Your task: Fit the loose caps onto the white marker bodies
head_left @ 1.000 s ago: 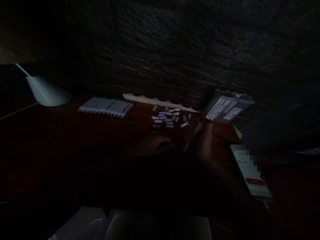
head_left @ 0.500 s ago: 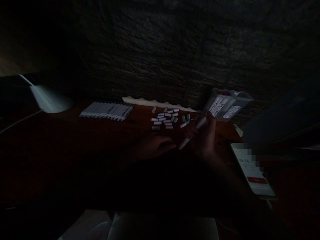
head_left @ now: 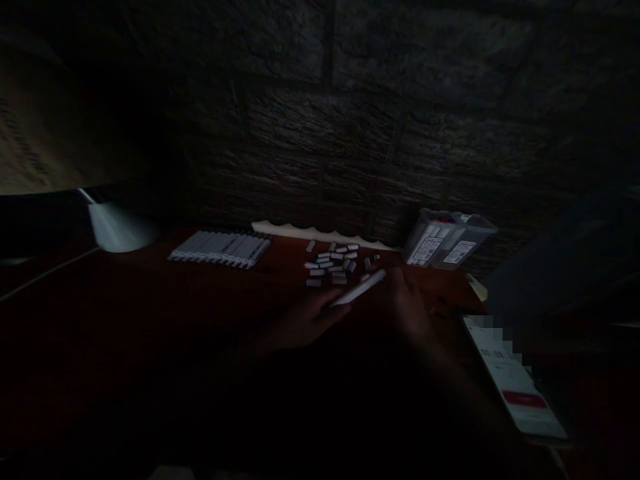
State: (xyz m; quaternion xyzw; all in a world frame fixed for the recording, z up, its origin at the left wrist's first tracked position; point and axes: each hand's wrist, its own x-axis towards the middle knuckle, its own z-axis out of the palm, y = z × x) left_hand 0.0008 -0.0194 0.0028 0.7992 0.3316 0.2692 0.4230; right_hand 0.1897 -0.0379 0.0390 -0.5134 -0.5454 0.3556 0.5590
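Over the bench, the left hand pinches one end of a white marker, probably leaving the other clear beside the right hand, whose blurred grip I cannot tell.

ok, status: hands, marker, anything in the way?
Left hand: grip closed on white marker. Right hand: blurred, by marker's far end, contact unclear. Loose caps just beyond, nothing visibly blocking.

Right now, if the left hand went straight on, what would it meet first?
Likely the right hand, near the far end of the marker the left hand holds; darkness leaves depth unclear.
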